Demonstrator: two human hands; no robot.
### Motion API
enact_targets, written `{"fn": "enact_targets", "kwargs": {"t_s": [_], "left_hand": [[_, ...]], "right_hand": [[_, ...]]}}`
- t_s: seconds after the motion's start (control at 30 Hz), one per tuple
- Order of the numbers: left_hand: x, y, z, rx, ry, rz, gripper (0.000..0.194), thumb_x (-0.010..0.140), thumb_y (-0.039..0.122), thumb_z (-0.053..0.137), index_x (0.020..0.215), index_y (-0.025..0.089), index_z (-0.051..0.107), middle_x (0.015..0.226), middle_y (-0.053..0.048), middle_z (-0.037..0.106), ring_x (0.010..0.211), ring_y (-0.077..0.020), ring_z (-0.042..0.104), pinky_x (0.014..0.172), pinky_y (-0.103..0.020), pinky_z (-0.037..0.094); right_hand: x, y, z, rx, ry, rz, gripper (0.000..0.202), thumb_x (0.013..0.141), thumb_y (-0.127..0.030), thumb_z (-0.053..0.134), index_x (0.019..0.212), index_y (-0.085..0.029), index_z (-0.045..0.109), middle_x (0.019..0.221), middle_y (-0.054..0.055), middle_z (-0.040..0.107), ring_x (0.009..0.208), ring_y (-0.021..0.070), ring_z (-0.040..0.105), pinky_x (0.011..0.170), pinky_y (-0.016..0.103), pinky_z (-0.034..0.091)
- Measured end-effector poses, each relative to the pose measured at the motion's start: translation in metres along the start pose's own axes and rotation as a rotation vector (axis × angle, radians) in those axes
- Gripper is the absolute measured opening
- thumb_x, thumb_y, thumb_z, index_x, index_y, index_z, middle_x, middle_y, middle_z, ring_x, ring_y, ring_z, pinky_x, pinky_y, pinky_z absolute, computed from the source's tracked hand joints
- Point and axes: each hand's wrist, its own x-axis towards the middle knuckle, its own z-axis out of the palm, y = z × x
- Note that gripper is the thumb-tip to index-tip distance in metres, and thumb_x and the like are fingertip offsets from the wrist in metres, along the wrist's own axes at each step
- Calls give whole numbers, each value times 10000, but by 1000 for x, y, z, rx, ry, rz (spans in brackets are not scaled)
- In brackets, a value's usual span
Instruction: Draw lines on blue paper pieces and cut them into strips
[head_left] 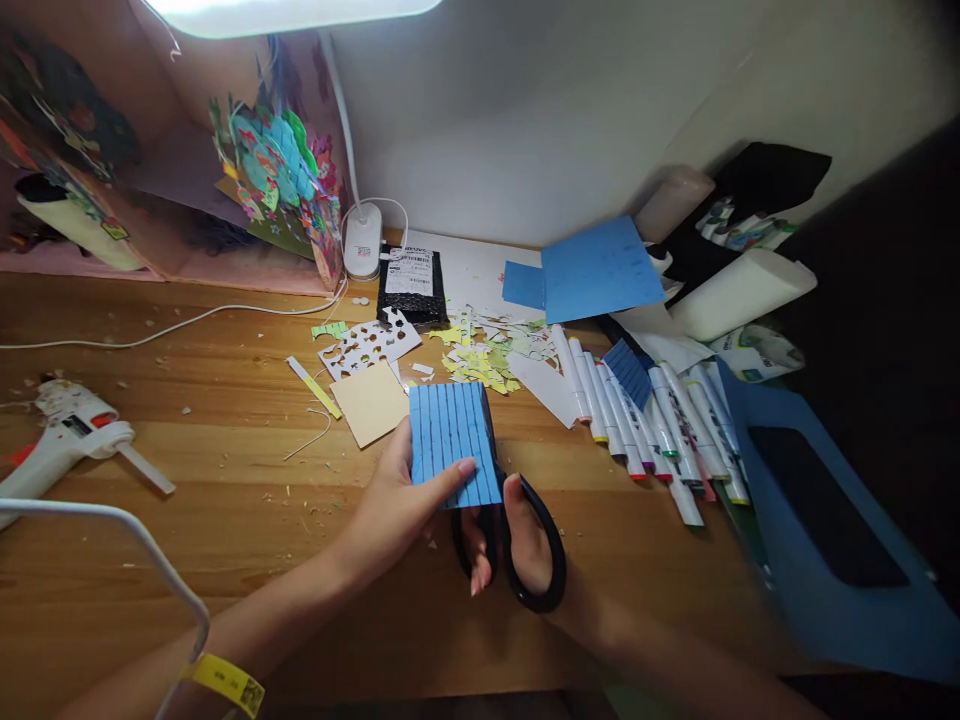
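Note:
My left hand (401,490) grips a blue piece of paper (450,435) marked with dark parallel lines, its thumb lying across the front near the lower edge. In my right hand (529,545) is a pair of black-handled scissors (555,560), with fingers and thumb through the two loops. The blades stand along the right edge of the paper, partly hidden behind it; whether they are cutting I cannot tell. Just beyond the paper lies a cream square of card (369,403) on the wooden table (247,420).
Yellow and green paper scraps (480,360) spread behind my hands, near a white sheet with holes (371,343). Several markers (619,410) lie to the right, beside a phone (825,505) on blue paper. A glue gun (71,430) and a white lamp arm (112,512) occupy the left.

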Motion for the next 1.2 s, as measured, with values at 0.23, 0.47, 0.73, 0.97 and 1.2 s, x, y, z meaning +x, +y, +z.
{"fn": "enact_targets", "kwargs": {"t_s": [0.23, 0.47, 0.73, 0.97, 1.2], "left_hand": [[0, -4, 0, -21, 5, 31, 488, 757, 323, 700, 1162, 178, 469, 963, -41, 634, 801, -146, 601, 627, -198, 509], [-3, -3, 0, 14, -11, 28, 469, 772, 358, 681, 1149, 190, 458, 894, -35, 621, 749, -156, 602, 401, -138, 411], [-4, -2, 3, 24, -7, 5, 523, 765, 367, 680, 1190, 195, 428, 915, -44, 614, 733, -155, 595, 337, -115, 350], [-3, -4, 2, 28, -21, 25, 504, 778, 368, 669, 1186, 193, 431, 959, -56, 625, 773, -166, 607, 365, -128, 372], [3, -8, -4, 77, 41, 30, 477, 787, 398, 661, 1166, 210, 440, 949, -40, 625, 667, -131, 595, 357, -134, 339]], "right_hand": [[-5, -7, 2, 61, 35, -13, 699, 764, -814, 186, 568, -202, 458, 371, -34, 416, 322, 97, 456, 372, 206, 403], [-2, -3, 0, 43, 25, -61, 729, 795, -787, 149, 508, -200, 472, 387, -16, 433, 354, 97, 471, 404, 205, 409], [-1, -13, 4, 8, 70, -54, 732, 742, -835, 166, 447, -210, 406, 363, -26, 377, 316, 80, 425, 345, 193, 360], [4, -11, -5, 68, 199, -28, 690, 794, -781, 220, 477, -204, 430, 332, -32, 378, 280, 77, 401, 315, 187, 372], [12, -13, -16, 157, 158, -85, 374, 780, -540, 587, 720, -197, 450, 415, -105, 428, 280, 64, 425, 295, 159, 388]]}}
